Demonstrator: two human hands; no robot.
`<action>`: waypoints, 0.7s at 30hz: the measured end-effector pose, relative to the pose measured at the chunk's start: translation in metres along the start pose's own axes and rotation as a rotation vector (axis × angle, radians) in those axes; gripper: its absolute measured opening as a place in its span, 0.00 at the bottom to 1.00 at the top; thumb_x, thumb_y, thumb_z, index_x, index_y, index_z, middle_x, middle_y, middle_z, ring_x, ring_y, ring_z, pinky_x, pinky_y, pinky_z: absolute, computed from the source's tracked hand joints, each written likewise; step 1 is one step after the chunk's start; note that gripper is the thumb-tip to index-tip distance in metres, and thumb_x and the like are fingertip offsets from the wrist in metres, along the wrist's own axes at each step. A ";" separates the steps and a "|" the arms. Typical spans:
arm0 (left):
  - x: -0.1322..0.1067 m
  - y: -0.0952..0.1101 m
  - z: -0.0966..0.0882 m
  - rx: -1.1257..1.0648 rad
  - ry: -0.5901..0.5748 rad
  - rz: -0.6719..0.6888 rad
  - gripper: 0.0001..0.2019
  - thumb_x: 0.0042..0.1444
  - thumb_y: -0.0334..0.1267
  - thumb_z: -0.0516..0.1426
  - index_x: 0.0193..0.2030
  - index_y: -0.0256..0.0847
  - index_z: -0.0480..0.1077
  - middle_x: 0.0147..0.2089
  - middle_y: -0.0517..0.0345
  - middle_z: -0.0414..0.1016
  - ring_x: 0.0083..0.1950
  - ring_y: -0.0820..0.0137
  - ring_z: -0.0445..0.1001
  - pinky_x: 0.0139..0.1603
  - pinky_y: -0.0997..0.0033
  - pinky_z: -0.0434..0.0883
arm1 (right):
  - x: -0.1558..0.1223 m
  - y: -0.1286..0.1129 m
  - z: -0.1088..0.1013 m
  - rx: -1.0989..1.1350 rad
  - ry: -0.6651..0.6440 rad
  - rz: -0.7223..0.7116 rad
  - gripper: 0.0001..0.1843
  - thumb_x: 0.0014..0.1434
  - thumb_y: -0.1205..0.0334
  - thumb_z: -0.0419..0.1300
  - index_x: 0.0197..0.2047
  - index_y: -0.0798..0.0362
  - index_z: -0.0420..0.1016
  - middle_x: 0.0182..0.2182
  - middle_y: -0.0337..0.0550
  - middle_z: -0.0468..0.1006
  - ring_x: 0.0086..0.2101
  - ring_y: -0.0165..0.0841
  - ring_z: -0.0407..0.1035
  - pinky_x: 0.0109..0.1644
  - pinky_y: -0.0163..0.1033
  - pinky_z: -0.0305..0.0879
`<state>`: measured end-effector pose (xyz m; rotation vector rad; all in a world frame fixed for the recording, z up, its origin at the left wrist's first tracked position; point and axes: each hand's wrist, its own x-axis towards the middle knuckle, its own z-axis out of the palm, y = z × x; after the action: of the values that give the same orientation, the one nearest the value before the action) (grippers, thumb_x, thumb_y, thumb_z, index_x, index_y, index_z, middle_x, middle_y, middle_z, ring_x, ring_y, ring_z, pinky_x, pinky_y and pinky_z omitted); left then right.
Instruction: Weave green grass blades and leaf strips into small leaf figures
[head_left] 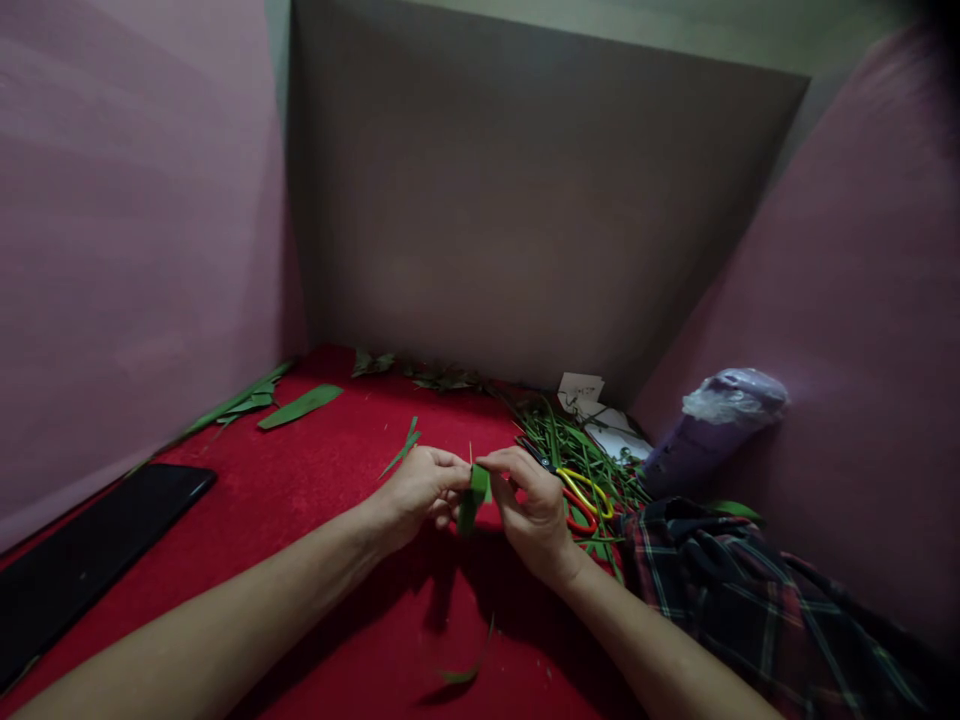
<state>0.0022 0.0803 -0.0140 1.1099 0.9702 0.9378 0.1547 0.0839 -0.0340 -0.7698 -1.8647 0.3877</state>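
Note:
My left hand (421,492) and my right hand (529,503) meet over the red cloth (315,500), both pinched on a folded green leaf strip (474,497) held between them. The strip hangs down from the fingertips, with a thin tip sticking up. Just right of my right hand lie scissors with yellow and red handles (585,497) on a heap of green stems (581,450).
Loose green leaves (300,407) lie at the back left, a curled one (469,668) near the front. A black phone-like slab (82,555) sits at left. White paper (600,410), a purple wrapped bottle (709,425) and plaid fabric (750,590) crowd the right. Panels wall in the space.

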 end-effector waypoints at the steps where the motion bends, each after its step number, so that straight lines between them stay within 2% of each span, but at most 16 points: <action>1: 0.000 0.000 0.000 -0.007 0.006 0.003 0.07 0.42 0.34 0.58 0.19 0.35 0.64 0.14 0.65 0.61 0.13 0.80 0.59 0.12 0.80 0.54 | 0.000 0.001 -0.001 -0.026 -0.031 -0.048 0.10 0.57 0.69 0.51 0.39 0.52 0.71 0.32 0.45 0.71 0.33 0.32 0.66 0.36 0.36 0.63; 5: 0.001 0.001 -0.002 -0.031 -0.006 0.026 0.07 0.41 0.34 0.57 0.19 0.35 0.64 0.14 0.65 0.60 0.13 0.81 0.59 0.12 0.81 0.53 | -0.002 0.007 -0.004 -0.099 -0.096 -0.129 0.14 0.58 0.70 0.49 0.43 0.50 0.71 0.35 0.47 0.72 0.36 0.33 0.67 0.39 0.38 0.64; 14: 0.000 0.004 -0.003 -0.054 -0.066 0.044 0.04 0.43 0.30 0.55 0.21 0.33 0.66 0.15 0.64 0.60 0.14 0.81 0.59 0.14 0.81 0.56 | -0.002 0.009 -0.005 -0.068 -0.068 -0.163 0.16 0.56 0.73 0.48 0.43 0.49 0.72 0.35 0.45 0.72 0.37 0.32 0.68 0.41 0.38 0.66; 21: 0.001 0.005 -0.003 -0.064 -0.104 0.052 0.07 0.45 0.33 0.53 0.22 0.32 0.67 0.18 0.60 0.62 0.17 0.79 0.60 0.14 0.79 0.58 | -0.003 0.012 -0.005 -0.120 -0.080 -0.194 0.20 0.55 0.75 0.46 0.44 0.49 0.71 0.37 0.45 0.72 0.38 0.32 0.67 0.42 0.38 0.66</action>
<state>-0.0012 0.0826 -0.0097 1.1236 0.8246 0.9378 0.1644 0.0904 -0.0409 -0.6539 -2.0323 0.1873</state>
